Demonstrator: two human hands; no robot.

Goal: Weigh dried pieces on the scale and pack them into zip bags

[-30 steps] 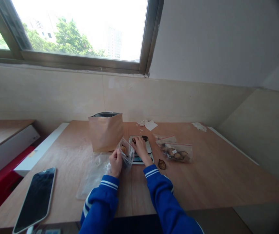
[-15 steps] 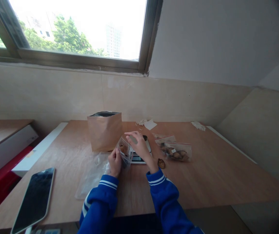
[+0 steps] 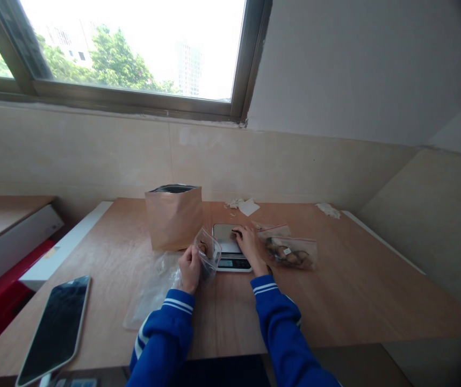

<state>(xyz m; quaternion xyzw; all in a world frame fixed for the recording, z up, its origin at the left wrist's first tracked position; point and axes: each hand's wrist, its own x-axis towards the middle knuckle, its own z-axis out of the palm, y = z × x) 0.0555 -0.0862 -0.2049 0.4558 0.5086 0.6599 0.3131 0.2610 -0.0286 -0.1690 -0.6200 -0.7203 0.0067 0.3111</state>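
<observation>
Here, left hand closed around a small clear bag, held upright with its mouth open toward the right and a few brown pieces inside; right hand resting on the right side of the scale, fingers curled down onto a small dark piece near the tray's far right edge, pinched or merely touched, cannot tell. Bag mouth just left of the scale, so the dark piece lies to the right of it, nearer the right hand by far. Behind the bag, a brown paper pouch, standing open. Right of the scale, a filled zip bag, lying flat, long side across the table
</observation>
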